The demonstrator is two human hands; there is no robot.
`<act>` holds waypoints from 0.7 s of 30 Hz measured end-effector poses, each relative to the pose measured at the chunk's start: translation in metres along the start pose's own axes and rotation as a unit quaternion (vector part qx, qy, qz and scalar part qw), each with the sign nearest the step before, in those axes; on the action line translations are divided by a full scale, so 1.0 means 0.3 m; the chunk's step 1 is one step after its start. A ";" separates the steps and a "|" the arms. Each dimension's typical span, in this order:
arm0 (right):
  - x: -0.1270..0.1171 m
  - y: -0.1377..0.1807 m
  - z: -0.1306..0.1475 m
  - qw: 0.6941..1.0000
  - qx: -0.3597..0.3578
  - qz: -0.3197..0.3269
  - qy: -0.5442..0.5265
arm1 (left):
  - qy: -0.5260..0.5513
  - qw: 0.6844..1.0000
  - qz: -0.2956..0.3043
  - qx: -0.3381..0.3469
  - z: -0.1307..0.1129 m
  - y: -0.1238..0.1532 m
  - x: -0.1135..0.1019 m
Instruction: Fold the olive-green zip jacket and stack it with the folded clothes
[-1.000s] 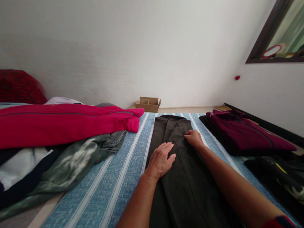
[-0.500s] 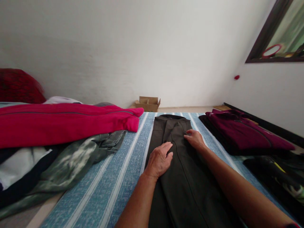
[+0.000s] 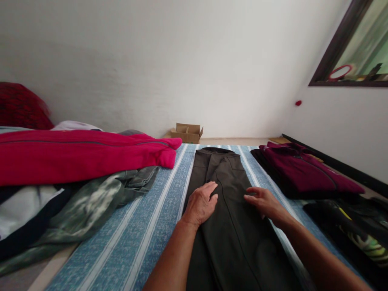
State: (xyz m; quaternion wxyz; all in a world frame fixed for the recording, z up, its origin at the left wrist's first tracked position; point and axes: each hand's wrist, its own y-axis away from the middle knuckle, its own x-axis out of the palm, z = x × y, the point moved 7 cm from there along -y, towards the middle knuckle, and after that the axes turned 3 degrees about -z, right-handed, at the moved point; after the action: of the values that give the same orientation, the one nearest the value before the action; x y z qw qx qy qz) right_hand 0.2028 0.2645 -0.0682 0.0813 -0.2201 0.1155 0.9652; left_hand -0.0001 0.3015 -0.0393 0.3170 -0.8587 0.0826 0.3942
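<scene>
A dark olive-grey jacket (image 3: 235, 214) lies lengthwise before me with its collar at the far end. A sleeve with a long seam is laid over its body. My left hand (image 3: 202, 202) rests flat on the left part of the jacket, fingers stretched out and thumb apart. At the jacket's right edge is my right hand (image 3: 265, 204), with its fingers loosely bent and apart from the thumb. I see no cloth held in it; whether its fingertips touch the jacket I cannot tell.
A blue-and-white striped sheet (image 3: 157, 202) lies underneath. At left, a pink garment (image 3: 91, 155) covers a heap with camouflage-patterned clothing (image 3: 100, 206). On the right are a folded maroon garment (image 3: 312, 169) and dark clothes (image 3: 342, 226). A cardboard box (image 3: 186, 135) stands by the far wall.
My right hand has moved nearer and to the right, off the jacket's upper part to its right edge. My left hand stays in place on the cloth. The view has shifted slightly.
</scene>
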 end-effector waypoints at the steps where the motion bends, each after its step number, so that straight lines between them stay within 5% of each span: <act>1: -0.006 0.029 -0.003 1.000 0.003 0.003 -0.011 | 0.000 1.000 0.000 0.000 0.001 -0.001 0.000; 15: -0.091 0.298 -0.083 0.994 -0.058 -0.072 0.059 | -0.007 1.000 -0.010 0.010 0.015 -0.003 0.004; 21: -0.030 0.386 -0.176 1.000 0.002 -0.005 -0.007 | -0.006 1.000 -0.013 0.013 0.016 -0.004 0.002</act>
State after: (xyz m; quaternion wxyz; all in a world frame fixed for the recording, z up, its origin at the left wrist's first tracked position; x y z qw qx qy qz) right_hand 0.2082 0.1387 -0.0888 0.0871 -0.2140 0.1158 0.9660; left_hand -0.0021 0.3054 -0.0414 0.3340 -0.8528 0.0749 0.3945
